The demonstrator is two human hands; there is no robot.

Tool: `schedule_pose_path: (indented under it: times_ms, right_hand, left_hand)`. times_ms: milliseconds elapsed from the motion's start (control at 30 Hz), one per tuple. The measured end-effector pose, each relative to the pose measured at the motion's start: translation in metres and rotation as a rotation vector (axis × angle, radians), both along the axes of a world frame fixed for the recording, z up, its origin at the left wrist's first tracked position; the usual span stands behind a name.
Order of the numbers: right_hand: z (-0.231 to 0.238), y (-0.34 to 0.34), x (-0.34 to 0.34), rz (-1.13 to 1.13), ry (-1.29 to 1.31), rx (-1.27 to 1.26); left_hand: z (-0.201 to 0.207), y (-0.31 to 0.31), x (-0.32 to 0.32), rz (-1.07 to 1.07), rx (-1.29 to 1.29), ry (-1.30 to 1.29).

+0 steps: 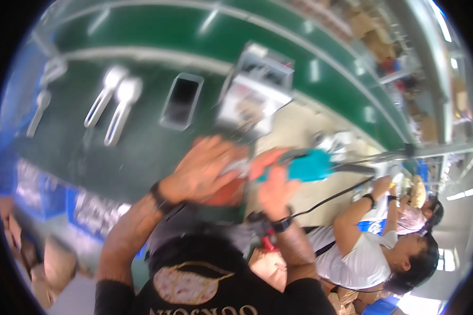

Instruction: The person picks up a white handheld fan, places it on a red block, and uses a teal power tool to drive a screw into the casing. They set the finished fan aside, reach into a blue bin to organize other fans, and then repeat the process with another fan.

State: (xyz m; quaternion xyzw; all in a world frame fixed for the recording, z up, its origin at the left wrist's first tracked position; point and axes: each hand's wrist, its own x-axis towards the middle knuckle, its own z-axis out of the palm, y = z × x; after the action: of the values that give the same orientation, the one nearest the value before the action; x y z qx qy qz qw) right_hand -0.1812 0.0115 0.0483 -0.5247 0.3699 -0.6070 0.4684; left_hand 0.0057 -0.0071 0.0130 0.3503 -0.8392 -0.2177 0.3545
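Head view; both hands blurred.

Left hand (202,167): centre of frame, palm down, fingers reaching right over a reddish-orange piece (226,195) on the bench (147,163). A small whitish part (237,167) shows at the fingertips. Cannot tell whether the fingers pinch it or only rest against it. Dark band on the wrist.

Right hand (278,189): just right of centre, fingers pointing up the frame, overlapping the left end of a teal object (311,165). Teal shows on both sides of the fingers; contact likely, but blur hides whether they are closed around it. Black watch on the wrist. Teal object lies right of centre, over the pale part of the work surface. A black cable (333,197) curves below it.

Surroundings: two pale long-handled pieces with round heads (118,105) lie side by side, upper left; a similar, smaller piece (38,113) at far left. Upper centre: dark rectangular panel in a clear tray (182,100), and right of it an open whitish box (255,89), contents indistinct. Lower left: blue bins (52,202) with clear and whitish contents. Right edge: co-worker in a white top (355,260), arms extended toward the bench.
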Motion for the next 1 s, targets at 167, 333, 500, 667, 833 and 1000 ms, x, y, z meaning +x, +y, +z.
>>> schedule_pose_path:
  times_ms: [167, 333, 500, 667, 833, 1000]
  right_hand:
    - [-0.005, 0.006, 0.014, 0.052, -0.06, 0.006]
    - [-0.012, 0.011, 0.008, 0.001, -0.049, -0.009]
    - [0.002, 0.021, 0.003, -0.014, -0.091, 0.053]
    - [0.041, 0.049, -0.014, -0.044, -0.302, -0.092]
    - [0.037, 0.066, -0.024, -0.144, -0.233, -0.054]
    - [0.021, 0.074, -0.032, -0.161, -0.151, 0.018]
  left_hand:
    - [0.01, 0.008, 0.011, 0.029, -0.006, -0.075]
    - [0.017, 0.011, 0.001, 0.023, -0.018, -0.065]
    - [0.024, 0.016, 0.008, -0.078, -0.156, -0.106]
    - [0.032, 0.04, 0.028, -0.113, -0.14, -0.14]
    - [0.016, 0.032, 0.108, 0.558, -0.119, 0.054]
    - [-0.026, 0.007, 0.183, 0.777, -0.16, -0.205]
